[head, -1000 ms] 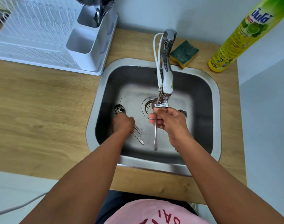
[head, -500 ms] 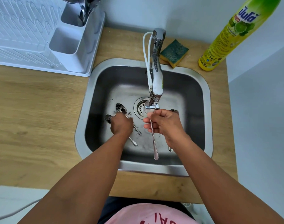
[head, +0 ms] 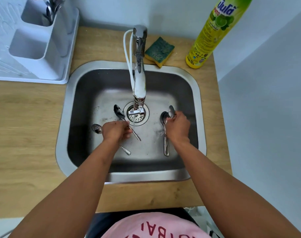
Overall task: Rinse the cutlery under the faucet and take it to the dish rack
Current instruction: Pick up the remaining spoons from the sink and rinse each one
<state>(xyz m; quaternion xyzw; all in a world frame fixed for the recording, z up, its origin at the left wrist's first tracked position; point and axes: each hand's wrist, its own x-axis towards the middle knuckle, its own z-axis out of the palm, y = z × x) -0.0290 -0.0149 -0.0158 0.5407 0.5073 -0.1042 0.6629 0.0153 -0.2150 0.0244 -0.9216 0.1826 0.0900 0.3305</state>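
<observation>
left hand (head: 116,130) pinches a soiled steel spoon (head: 119,114); right hand (head: 178,127) seemingly grips shiny spoons (head: 166,134).

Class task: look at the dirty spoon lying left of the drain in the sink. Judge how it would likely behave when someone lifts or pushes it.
The dirty spoon looks like thin metal, so probably stiff and light. It lies in a wet steel sink near running water, so it may slide when pushed and feel slippery. Its rounded bowl might let it rock or pivot.
</observation>
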